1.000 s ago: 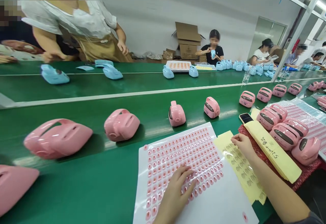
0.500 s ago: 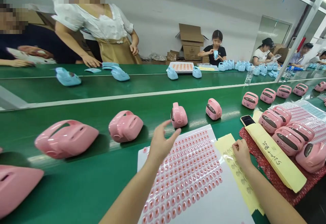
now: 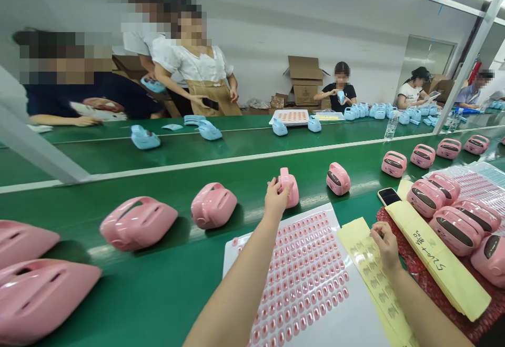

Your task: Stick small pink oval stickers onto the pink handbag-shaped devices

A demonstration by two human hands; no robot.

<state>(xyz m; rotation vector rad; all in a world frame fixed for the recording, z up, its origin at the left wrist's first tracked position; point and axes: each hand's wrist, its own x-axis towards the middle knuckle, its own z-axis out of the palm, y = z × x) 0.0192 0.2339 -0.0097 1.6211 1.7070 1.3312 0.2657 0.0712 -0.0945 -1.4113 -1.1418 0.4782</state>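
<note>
Grip, left (image 3: 276, 202): fingers spread, at a pink case (image 3: 292, 191); can't tell if it holds.
Grip, right (image 3: 387, 247): curled by yellow paper (image 3: 365, 257); can't tell if it holds anything.

Left-hand grip (image 3: 275, 199) was touching a handled pink casing (image 3: 293, 194) on the green bench (image 3: 165, 294); how tightly, unclear. Right-hand grip (image 3: 387, 244), fingers curled, was at the yellow label sheet (image 3: 365, 255); contents unclear. Pink sticker sheet (image 3: 307, 268) lay partly under the left forearm (image 3: 241, 278). Folded yellow paper (image 3: 437, 257) lay on red bubble wrap (image 3: 430, 286), phone (image 3: 389, 196) near its end. Blue casings (image 3: 145, 138) sat beyond the white rail (image 3: 236, 160).
</note>
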